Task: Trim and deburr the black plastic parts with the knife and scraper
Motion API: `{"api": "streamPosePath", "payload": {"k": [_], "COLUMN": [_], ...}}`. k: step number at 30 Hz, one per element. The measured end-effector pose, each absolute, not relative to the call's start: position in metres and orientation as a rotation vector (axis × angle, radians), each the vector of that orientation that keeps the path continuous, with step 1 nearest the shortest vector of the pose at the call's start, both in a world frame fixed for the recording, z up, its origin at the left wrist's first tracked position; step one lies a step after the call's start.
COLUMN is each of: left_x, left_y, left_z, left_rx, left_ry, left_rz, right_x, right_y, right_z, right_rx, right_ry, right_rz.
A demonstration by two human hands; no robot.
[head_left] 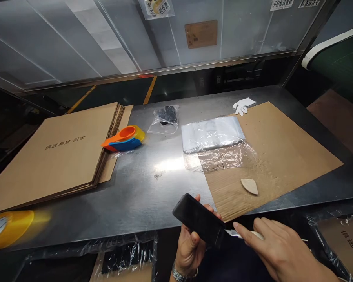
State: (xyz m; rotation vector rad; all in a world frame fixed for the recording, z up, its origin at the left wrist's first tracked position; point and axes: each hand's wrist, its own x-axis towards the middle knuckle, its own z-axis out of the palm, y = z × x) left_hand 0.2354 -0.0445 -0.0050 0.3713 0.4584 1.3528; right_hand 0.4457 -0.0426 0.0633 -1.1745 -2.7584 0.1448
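Observation:
My left hand [188, 250] is closed around a black rectangular object [198, 219] with rounded corners, tilted in front of the table edge. What kind of object it is cannot be made out. In my right hand [278, 246] is a small knife with a pale handle [257, 235]. Its thin blade [231, 233] meets the object's lower right end, and my index finger lies along the handle. Past both hands, on a sheet of cardboard, lies a wedge-shaped beige piece [249, 186].
Flattened cardboard [55, 149] is stacked at left, beside an orange and blue tape dispenser [125, 139]. A yellow tape roll [10, 229] stands near the front left. Clear plastic bags [213, 134], a bagged dark item [166, 116] and a white glove [243, 105] lie farther back.

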Motion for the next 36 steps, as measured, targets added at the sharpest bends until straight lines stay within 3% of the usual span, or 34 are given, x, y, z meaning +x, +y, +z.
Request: {"api": "streamPosePath", "payload": {"k": [8, 13, 21, 29, 36], "left_x": [0.233, 0.232, 0.232, 0.233, 0.233], "left_y": [-0.044, -0.041, -0.041, -0.042, -0.041], "left_z": [-0.007, -0.002, 0.000, 0.001, 0.002], "left_rx": [0.363, 0.299, 0.298, 0.311, 0.301], "left_ry": [0.507, 0.560, 0.518, 0.493, 0.545], "left_rz": [1.316, 1.279, 1.242, 1.217, 1.208], "right_x": [0.446, 0.448, 0.445, 0.443, 0.444], "right_y": [-0.039, -0.032, -0.032, -0.031, -0.034], "right_z": [0.061, 0.068, 0.071, 0.071, 0.067], "right_rx": [-1.157, -1.087, -1.356, -1.326, -1.249], "right_ry": [-2.769, -2.720, -2.750, -2.857, -2.931], "right_rz": [0.031, 0.374, 0.824, 0.765, 0.460]}}
